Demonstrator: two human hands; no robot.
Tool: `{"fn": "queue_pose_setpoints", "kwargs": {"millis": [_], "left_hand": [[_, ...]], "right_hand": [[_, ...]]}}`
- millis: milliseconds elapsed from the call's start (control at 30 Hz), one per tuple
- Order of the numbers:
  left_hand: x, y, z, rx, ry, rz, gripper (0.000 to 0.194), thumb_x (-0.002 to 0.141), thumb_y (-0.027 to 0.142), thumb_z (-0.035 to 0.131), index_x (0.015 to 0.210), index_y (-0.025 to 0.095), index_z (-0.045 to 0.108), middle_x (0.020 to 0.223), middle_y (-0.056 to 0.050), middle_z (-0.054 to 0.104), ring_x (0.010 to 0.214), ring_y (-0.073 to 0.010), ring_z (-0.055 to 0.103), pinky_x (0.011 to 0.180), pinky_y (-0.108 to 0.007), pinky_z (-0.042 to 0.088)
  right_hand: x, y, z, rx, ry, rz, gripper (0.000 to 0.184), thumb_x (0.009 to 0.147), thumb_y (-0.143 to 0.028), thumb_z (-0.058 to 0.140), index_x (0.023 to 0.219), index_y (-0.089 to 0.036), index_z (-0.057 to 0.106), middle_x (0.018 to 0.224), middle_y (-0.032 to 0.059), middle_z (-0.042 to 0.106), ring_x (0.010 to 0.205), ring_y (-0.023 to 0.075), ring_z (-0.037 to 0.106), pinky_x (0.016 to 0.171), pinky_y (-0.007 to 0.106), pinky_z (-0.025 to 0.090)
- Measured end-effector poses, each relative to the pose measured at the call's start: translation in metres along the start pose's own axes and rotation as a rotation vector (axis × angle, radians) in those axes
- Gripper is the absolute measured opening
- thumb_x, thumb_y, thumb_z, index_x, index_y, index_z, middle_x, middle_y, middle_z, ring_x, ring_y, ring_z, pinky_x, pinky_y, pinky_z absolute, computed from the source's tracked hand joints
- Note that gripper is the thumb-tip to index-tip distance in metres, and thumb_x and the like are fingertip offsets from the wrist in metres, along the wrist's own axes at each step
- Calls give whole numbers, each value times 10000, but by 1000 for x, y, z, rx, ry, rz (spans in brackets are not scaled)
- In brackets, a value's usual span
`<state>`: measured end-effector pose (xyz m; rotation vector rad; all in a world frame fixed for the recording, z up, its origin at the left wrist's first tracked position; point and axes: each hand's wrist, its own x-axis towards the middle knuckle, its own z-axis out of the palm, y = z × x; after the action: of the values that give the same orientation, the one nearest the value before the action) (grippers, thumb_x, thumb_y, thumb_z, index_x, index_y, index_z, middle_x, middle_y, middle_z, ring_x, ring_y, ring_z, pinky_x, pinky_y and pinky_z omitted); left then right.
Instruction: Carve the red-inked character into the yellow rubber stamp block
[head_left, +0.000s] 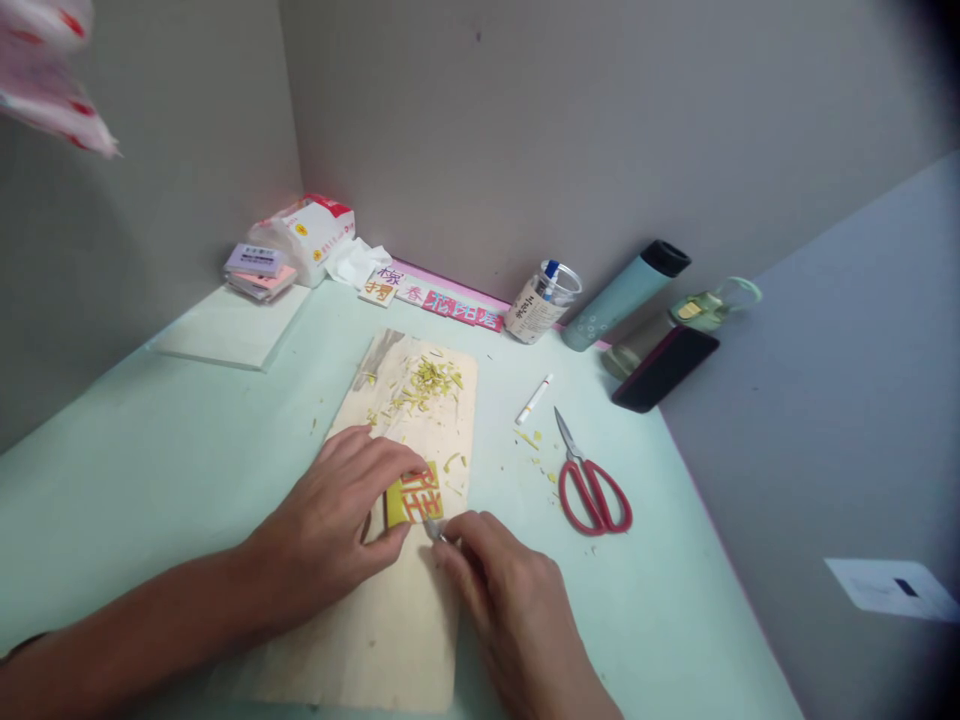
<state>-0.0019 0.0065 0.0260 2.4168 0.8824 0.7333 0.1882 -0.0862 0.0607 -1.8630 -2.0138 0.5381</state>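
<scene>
A small yellow carving block (pixel 406 503) with a red-outlined character lies on a wooden board (pixel 390 640). My left hand (pixel 337 500) grips it, thumb at the near edge and fingers over the far edge. In my right hand (pixel 502 580) is a carving knife (pixel 433 529), pinched near its metal tip, which touches the block's lower right part. Most of the knife's handle is hidden by my fingers. Yellow shavings (pixel 435 378) are heaped on the far part of the board, with a few scattered nearer the block.
Red-handled scissors (pixel 592 495) and a white pen (pixel 534 400) lie right of the board. Behind stand a clear jar (pixel 536 308), a blue tumbler (pixel 622 297), a green bottle (pixel 637 345) and a phone (pixel 666 370). Carved character tiles (pixel 450 305) and a tissue pack (pixel 315 235) sit along the back.
</scene>
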Motion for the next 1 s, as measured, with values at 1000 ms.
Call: {"fn": "queue_pose_setpoints", "kwargs": {"millis": [1000], "left_hand": [[0, -1, 2, 9, -12, -22, 377, 835, 145, 579, 1192, 250, 513, 1142, -22, 658, 1078, -245, 569, 1121, -493, 281]], "right_hand": [[24, 2, 5, 6, 31, 10, 385, 955, -305, 551, 598, -192, 462, 505, -57, 480, 451, 76, 345, 476, 208, 217]]}}
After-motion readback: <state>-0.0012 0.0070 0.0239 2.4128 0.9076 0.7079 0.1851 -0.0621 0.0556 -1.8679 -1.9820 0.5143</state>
